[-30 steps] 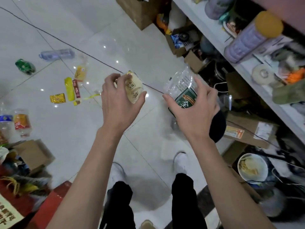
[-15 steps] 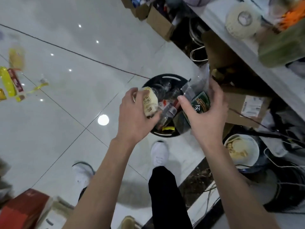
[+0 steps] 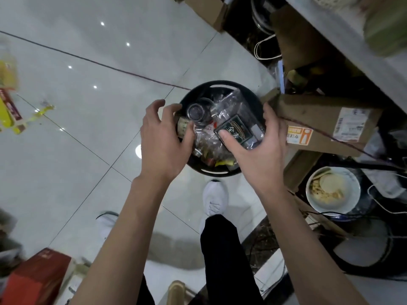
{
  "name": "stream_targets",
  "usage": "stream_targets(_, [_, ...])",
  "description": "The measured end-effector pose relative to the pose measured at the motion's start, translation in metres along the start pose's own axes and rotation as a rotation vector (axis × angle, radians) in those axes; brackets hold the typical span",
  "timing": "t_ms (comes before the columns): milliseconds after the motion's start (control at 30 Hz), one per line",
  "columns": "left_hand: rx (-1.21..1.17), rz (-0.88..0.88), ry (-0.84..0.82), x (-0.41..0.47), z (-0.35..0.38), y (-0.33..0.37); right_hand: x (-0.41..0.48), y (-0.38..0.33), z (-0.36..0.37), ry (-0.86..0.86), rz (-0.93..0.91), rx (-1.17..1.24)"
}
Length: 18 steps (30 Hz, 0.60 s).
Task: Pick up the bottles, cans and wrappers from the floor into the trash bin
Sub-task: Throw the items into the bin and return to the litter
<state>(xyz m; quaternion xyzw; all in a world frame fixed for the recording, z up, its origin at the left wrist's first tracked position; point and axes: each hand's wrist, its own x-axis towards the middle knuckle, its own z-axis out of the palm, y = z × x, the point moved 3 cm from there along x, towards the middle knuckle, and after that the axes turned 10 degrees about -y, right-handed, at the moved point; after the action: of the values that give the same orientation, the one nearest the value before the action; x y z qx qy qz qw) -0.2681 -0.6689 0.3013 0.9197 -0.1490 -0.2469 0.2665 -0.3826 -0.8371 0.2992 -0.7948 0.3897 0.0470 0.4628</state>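
Note:
The black round trash bin (image 3: 220,84) stands on the white tile floor, filled with clear bottles and wrappers. Both my hands hover over it. My left hand (image 3: 164,144) has its fingers spread, and the cream wrapper (image 3: 183,127) lies just beneath it at the bin's left inner edge. My right hand (image 3: 257,146) grips the clear wrapper with a green label (image 3: 236,129), thumb on the label, the wrapper resting on top of the pile. Yellow and red wrappers (image 3: 10,115) lie on the floor at far left, blurred.
A cardboard box (image 3: 326,119) touches the bin's right side, under a cluttered shelf (image 3: 343,40). A bowl of food (image 3: 332,190) and cables sit on the floor at right. A red box (image 3: 37,278) is at bottom left. My white shoe (image 3: 214,199) is just before the bin.
I turned from the littered floor to the bin and lowered both hands over it. The left hand spread and let the cream wrapper go; the right brought the green-labelled wrapper onto the pile.

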Motion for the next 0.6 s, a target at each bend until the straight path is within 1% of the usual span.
stream_targets(133, [-0.032,0.025,0.029,-0.002,-0.025,0.007,-0.003,-0.023,-0.005,0.043,-0.071,-0.024])
stream_targets(300, [-0.059,0.049,0.087,-0.017,-0.074,0.004,-0.014,-0.076,0.001,0.075,-0.200,-0.049])
stream_targets(433, [-0.078,0.032,0.141,-0.035,-0.123,-0.016,-0.029,-0.128,0.018,0.016,-0.245,-0.062])
stream_targets(600, [-0.121,0.001,0.221,-0.066,-0.193,-0.059,-0.060,-0.194,0.056,-0.065,-0.305,-0.036])
